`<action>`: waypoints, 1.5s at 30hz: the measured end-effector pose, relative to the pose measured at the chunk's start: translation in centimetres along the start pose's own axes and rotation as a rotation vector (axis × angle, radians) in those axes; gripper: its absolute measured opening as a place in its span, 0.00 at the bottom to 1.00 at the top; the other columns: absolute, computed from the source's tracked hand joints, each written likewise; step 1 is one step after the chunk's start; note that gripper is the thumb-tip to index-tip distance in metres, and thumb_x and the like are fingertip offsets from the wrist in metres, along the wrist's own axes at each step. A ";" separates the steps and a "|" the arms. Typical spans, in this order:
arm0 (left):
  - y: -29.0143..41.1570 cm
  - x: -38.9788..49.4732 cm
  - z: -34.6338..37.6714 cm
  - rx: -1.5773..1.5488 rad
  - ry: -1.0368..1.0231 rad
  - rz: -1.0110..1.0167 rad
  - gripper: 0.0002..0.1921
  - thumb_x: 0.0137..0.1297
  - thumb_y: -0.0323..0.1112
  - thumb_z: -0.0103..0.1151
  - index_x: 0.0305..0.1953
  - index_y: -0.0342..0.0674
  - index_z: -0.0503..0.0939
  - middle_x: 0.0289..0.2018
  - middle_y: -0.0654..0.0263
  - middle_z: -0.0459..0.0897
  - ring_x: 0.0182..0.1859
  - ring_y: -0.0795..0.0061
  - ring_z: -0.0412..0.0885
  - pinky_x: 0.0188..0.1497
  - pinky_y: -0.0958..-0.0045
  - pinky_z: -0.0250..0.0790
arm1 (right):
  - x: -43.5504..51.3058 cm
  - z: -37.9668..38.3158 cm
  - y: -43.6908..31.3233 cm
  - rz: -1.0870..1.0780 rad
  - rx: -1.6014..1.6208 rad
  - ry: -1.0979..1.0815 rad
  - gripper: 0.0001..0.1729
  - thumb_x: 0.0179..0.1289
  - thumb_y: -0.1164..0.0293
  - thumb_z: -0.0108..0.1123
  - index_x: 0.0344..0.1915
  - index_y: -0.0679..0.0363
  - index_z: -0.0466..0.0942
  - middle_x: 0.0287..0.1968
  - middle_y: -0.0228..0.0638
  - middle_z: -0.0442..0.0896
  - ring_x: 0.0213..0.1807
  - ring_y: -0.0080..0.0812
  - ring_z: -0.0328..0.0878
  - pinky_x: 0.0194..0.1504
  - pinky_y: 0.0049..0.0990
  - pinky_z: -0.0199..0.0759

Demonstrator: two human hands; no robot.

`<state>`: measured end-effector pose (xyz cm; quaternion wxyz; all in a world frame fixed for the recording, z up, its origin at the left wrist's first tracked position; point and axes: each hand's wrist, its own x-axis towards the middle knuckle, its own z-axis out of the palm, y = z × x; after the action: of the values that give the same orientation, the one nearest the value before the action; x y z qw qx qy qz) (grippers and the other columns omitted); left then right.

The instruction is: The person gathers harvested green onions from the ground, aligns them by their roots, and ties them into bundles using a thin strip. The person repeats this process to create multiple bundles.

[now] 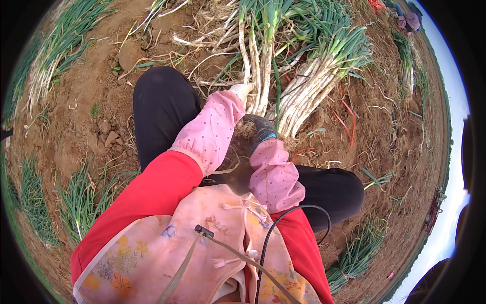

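Note:
My left hand [242, 91], in a white glove, closes around a few long green onion stalks [265, 72] with pale, soil-marked stems. Just below it, my right hand [262, 128], in a dark grey glove with a blue cuff, curls around the root ends of these stalks. A tuft of brown roots [246, 130] shows beside the grey glove; its fingertips are partly hidden. Right of my hands lies a thick bundle of green onions [313, 89], white stems towards me and green leaves pointing away.
Loose onions [212, 40] lie ahead on brown soil [104, 87]. Orange-red twine [351, 117] lies right of the bundle. More onion piles sit at far left [57, 53] and lower right [357, 254]. Another person [410, 21] is at upper right; a vehicle [433, 212] stands at the field's edge.

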<state>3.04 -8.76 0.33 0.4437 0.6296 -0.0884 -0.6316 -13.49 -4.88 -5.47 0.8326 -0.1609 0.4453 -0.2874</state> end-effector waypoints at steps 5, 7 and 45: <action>-2.3 3.7 -0.2 -0.060 -0.028 -0.121 0.31 0.78 0.51 0.55 0.70 0.32 0.72 0.72 0.45 0.70 0.70 0.56 0.68 0.75 0.61 0.55 | 0.2 0.3 0.0 -0.015 0.028 -0.009 0.24 0.64 0.66 0.67 0.57 0.67 0.81 0.53 0.45 0.88 0.52 0.40 0.87 0.54 0.36 0.82; -2.7 4.4 -0.4 0.030 -0.059 -0.087 0.34 0.78 0.53 0.55 0.72 0.31 0.68 0.73 0.44 0.68 0.73 0.58 0.66 0.76 0.65 0.53 | 0.2 0.5 -0.2 -0.030 0.031 -0.018 0.23 0.65 0.66 0.67 0.57 0.67 0.81 0.52 0.46 0.88 0.51 0.40 0.87 0.53 0.37 0.83; 9.3 1.6 -1.9 1.601 0.065 0.244 0.18 0.65 0.43 0.58 0.50 0.42 0.88 0.51 0.50 0.88 0.57 0.50 0.85 0.61 0.56 0.75 | 2.7 0.9 -4.4 -0.111 0.226 -0.105 0.12 0.69 0.76 0.63 0.49 0.72 0.84 0.43 0.46 0.89 0.42 0.40 0.89 0.44 0.37 0.88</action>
<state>9.18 -14.54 5.06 -0.0735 0.7603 -0.5686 -0.3054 -12.97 -10.01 -4.43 0.8504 -0.1052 0.3561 -0.3727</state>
